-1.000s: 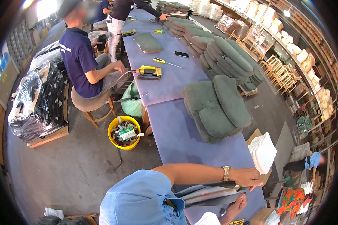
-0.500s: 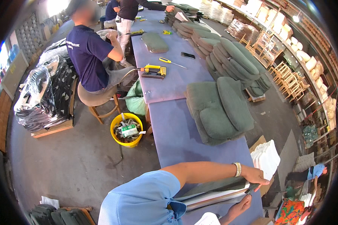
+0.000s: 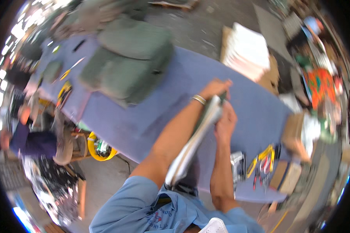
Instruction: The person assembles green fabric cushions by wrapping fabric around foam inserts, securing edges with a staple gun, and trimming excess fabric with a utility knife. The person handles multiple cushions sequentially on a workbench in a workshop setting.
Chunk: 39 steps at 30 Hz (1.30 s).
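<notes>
Between my arms stands a padded panel [image 3: 194, 143], tilted and seen edge-on, with green fabric, white padding and a brown strip along its edge. My left hand [image 3: 214, 90], wearing a metal-banded watch, is closed on the fabric at its far corner. Just beside it my right hand [image 3: 226, 119] has its fingers curled against the same corner. Motion blur softens both hands. Beyond my left arm, green cushions [image 3: 132, 40] are stacked on the blue-covered table [image 3: 256, 120].
A stack of white sheets [image 3: 249, 50] stands past the table's far edge. Near my right arm lie a yellow-framed tool [image 3: 262, 160], a silver device [image 3: 237, 167] and a cardboard box [image 3: 291, 178]. At left are a yellow stapler [image 3: 64, 92], a yellow bucket [image 3: 91, 147] and a seated person [image 3: 37, 139].
My view has swung round to the right and down. The panel, lying nearly flat before, now stands edge-on between my arms, with both hands still at its corner.
</notes>
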Each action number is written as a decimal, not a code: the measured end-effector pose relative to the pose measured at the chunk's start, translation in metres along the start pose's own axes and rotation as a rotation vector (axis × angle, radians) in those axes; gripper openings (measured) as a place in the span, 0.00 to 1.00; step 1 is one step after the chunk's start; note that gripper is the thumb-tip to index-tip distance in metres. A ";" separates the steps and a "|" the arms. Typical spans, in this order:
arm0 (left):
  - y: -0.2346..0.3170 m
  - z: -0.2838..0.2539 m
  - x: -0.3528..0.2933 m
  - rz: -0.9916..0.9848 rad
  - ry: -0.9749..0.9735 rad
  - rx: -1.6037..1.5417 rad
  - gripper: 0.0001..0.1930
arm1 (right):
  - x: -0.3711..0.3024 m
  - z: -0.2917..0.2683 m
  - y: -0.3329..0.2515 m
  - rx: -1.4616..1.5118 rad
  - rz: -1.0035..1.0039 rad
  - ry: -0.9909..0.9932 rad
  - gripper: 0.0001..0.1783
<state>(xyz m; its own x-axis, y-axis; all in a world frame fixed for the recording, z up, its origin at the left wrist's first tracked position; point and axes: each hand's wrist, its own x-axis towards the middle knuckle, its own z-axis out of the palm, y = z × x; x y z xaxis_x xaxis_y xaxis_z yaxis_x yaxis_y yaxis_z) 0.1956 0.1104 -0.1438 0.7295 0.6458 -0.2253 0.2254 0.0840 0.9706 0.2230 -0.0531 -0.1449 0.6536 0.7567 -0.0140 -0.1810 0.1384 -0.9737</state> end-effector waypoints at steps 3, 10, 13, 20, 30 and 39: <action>-0.021 0.010 0.017 -0.093 -0.013 -0.022 0.34 | 0.014 -0.016 -0.003 -0.103 0.166 0.000 0.19; -0.041 0.009 0.050 -0.172 -0.080 0.058 0.36 | 0.070 -0.046 0.037 -0.223 0.131 -0.109 0.22; -0.021 -0.003 0.055 -0.175 -0.252 0.171 0.37 | 0.077 -0.049 0.036 -0.354 0.098 -0.152 0.22; -0.069 0.022 0.048 0.060 -0.110 -0.071 0.34 | 0.077 -0.043 0.005 -0.637 0.113 -0.208 0.20; -0.064 -0.005 0.036 0.032 -0.195 -0.290 0.29 | 0.057 -0.022 0.006 -0.573 0.033 -0.260 0.20; -0.004 -0.036 -0.042 0.420 -0.068 0.390 0.20 | 0.065 -0.017 0.037 -0.002 0.309 -0.070 0.23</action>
<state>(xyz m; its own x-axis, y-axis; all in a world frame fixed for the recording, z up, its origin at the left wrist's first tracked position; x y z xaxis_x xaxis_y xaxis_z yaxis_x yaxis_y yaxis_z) 0.1408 0.1105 -0.1355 0.8449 0.5121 0.1548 0.1200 -0.4634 0.8780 0.2710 -0.0097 -0.1858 0.5159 0.8049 -0.2932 -0.3616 -0.1057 -0.9263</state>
